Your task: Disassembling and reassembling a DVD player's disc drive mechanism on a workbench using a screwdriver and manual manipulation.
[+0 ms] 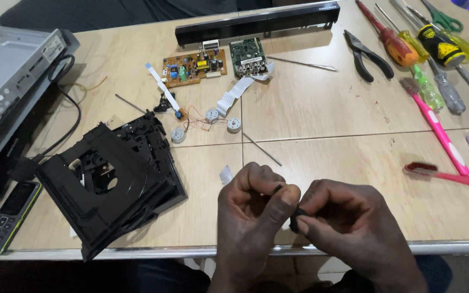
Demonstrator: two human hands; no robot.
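Observation:
My left hand [253,209] and my right hand [348,222] meet near the table's front edge. Between their fingertips they pinch a small black part [294,217], mostly hidden by the fingers. To the left lies a black plastic disc-drive tray assembly [109,184], tilted on the table. Behind it sit small round motors [211,115] with thin wires, an orange circuit board [194,68] and a green circuit board [247,56] with a white ribbon cable [233,95].
A grey player case [6,76] and a mobile phone [7,217] lie at the left. At the right are pliers [367,57], several screwdrivers [394,40] and two pink toothbrushes [438,127]. A long black front panel [256,21] lies at the back. A thin metal rod [261,149] lies mid-table.

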